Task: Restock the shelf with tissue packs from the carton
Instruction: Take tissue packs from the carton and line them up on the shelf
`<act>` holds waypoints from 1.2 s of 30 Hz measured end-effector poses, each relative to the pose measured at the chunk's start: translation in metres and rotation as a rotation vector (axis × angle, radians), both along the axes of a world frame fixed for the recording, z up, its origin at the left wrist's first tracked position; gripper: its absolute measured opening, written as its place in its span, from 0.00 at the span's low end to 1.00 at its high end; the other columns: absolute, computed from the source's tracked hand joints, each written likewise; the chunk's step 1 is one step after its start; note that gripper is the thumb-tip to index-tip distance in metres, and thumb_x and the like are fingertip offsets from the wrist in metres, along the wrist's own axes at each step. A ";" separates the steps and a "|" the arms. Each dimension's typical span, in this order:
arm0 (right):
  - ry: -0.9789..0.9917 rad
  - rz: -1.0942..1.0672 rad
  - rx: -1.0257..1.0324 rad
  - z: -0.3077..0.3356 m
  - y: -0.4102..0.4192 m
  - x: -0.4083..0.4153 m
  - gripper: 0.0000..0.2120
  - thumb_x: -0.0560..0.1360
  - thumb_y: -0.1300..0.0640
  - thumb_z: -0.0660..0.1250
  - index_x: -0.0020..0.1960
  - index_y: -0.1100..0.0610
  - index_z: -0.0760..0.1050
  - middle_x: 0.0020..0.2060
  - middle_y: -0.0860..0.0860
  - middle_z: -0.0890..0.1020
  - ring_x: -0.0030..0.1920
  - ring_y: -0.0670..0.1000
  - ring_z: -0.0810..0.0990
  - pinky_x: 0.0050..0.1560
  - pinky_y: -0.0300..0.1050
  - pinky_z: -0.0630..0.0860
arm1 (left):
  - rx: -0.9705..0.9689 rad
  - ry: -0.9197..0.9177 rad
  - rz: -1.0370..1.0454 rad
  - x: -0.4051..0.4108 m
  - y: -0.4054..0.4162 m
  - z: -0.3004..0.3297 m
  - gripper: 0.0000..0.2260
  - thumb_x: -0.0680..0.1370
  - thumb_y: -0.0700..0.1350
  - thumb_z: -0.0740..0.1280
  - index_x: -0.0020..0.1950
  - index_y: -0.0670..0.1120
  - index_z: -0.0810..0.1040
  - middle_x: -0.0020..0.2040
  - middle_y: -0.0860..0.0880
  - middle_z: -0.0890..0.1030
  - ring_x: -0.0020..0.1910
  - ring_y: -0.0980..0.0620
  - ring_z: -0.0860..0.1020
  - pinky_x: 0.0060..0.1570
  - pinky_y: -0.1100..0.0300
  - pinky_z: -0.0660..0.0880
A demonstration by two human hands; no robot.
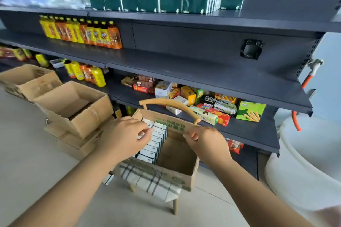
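bare forearms, left grip [127, 134], right grip [206, 140], no sleeves visible

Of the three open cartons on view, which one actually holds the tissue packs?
The carton on the wooden chair, which both hands reach: a row of white packs fills its left side. The two cartons further left show no such packs.

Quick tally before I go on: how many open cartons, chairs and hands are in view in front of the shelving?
Open brown cardboard cartons: 3
Wooden chair with checked cushion: 1
Bare hands: 2, left hand and right hand
Total: 6
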State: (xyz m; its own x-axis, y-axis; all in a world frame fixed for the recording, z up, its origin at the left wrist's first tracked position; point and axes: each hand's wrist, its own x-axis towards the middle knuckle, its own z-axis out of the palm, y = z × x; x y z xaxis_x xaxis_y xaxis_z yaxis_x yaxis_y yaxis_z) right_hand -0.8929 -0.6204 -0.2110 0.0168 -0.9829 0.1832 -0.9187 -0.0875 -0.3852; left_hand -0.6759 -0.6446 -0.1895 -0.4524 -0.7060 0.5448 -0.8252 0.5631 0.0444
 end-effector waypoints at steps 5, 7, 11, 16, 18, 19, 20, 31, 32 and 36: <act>-0.058 -0.057 0.117 -0.029 0.001 0.068 0.11 0.78 0.49 0.60 0.49 0.53 0.79 0.47 0.50 0.82 0.48 0.52 0.79 0.39 0.40 0.69 | 0.095 -0.025 -0.010 0.071 -0.007 -0.029 0.18 0.73 0.53 0.57 0.28 0.45 0.76 0.25 0.52 0.75 0.28 0.48 0.74 0.21 0.60 0.70; -0.081 -0.096 0.174 -0.039 -0.003 0.088 0.12 0.78 0.50 0.60 0.48 0.56 0.79 0.46 0.52 0.83 0.46 0.53 0.79 0.39 0.41 0.69 | 0.148 -0.024 -0.009 0.091 -0.013 -0.042 0.18 0.73 0.53 0.56 0.28 0.46 0.76 0.25 0.52 0.75 0.28 0.48 0.74 0.23 0.61 0.69; -0.116 -0.125 0.270 -0.057 -0.016 0.114 0.13 0.79 0.50 0.59 0.51 0.56 0.79 0.47 0.53 0.83 0.47 0.54 0.80 0.44 0.42 0.73 | 0.217 -0.043 -0.026 0.116 -0.025 -0.068 0.17 0.72 0.52 0.57 0.26 0.46 0.72 0.23 0.52 0.72 0.24 0.49 0.71 0.25 0.66 0.62; -0.180 -0.170 0.432 -0.092 -0.057 0.129 0.14 0.79 0.50 0.60 0.49 0.59 0.79 0.46 0.54 0.82 0.46 0.54 0.79 0.40 0.42 0.71 | 0.342 0.002 -0.019 0.132 -0.055 -0.107 0.15 0.72 0.51 0.57 0.26 0.50 0.65 0.23 0.55 0.69 0.24 0.53 0.66 0.26 0.71 0.53; -0.223 -0.182 0.501 -0.113 -0.077 0.131 0.14 0.79 0.50 0.60 0.49 0.58 0.79 0.46 0.54 0.82 0.48 0.55 0.79 0.40 0.42 0.69 | 0.403 0.002 0.019 0.134 -0.072 -0.131 0.14 0.72 0.51 0.57 0.27 0.50 0.62 0.23 0.55 0.68 0.24 0.53 0.66 0.25 0.69 0.54; -0.242 -0.188 0.533 -0.122 -0.087 0.130 0.14 0.79 0.50 0.61 0.49 0.58 0.79 0.47 0.53 0.82 0.49 0.55 0.79 0.40 0.41 0.68 | 0.441 0.001 0.033 0.134 -0.080 -0.142 0.15 0.72 0.52 0.57 0.26 0.49 0.63 0.23 0.54 0.70 0.24 0.52 0.68 0.25 0.68 0.57; -0.262 -0.198 0.576 -0.134 -0.100 0.130 0.13 0.78 0.49 0.61 0.50 0.57 0.79 0.48 0.53 0.82 0.50 0.55 0.79 0.42 0.41 0.68 | 0.494 0.007 0.048 0.134 -0.089 -0.157 0.16 0.72 0.52 0.57 0.26 0.48 0.67 0.24 0.53 0.72 0.25 0.50 0.70 0.25 0.67 0.61; -0.352 -0.394 1.087 -0.289 -0.197 0.141 0.23 0.76 0.41 0.62 0.31 0.57 0.70 0.26 0.50 0.72 0.30 0.49 0.72 0.31 0.42 0.66 | 0.689 0.097 0.145 0.130 -0.172 -0.249 0.12 0.73 0.47 0.65 0.35 0.41 0.80 0.30 0.48 0.80 0.26 0.56 0.69 0.27 0.69 0.63; -0.357 -0.416 1.135 -0.304 -0.201 0.144 0.23 0.76 0.41 0.62 0.31 0.57 0.69 0.26 0.50 0.71 0.28 0.48 0.71 0.28 0.41 0.65 | 0.707 0.095 0.130 0.129 -0.178 -0.263 0.13 0.73 0.48 0.64 0.35 0.41 0.80 0.30 0.48 0.80 0.26 0.54 0.72 0.28 0.66 0.66; -0.422 -0.497 1.264 -0.347 -0.215 0.150 0.24 0.73 0.38 0.64 0.41 0.61 0.72 0.33 0.53 0.73 0.33 0.51 0.71 0.30 0.42 0.63 | 0.734 0.124 0.047 0.125 -0.200 -0.305 0.14 0.74 0.47 0.62 0.35 0.40 0.79 0.31 0.47 0.80 0.30 0.49 0.77 0.33 0.62 0.68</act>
State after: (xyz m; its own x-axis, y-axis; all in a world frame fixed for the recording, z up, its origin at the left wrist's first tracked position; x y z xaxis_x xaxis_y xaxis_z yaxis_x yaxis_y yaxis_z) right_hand -0.7425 -0.8353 -0.5576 -0.2076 -0.3731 -0.9043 -0.5498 0.8091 -0.2076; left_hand -0.5512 -0.8446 -0.4944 -0.3782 -0.9253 -0.0291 -0.8123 0.3166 0.4899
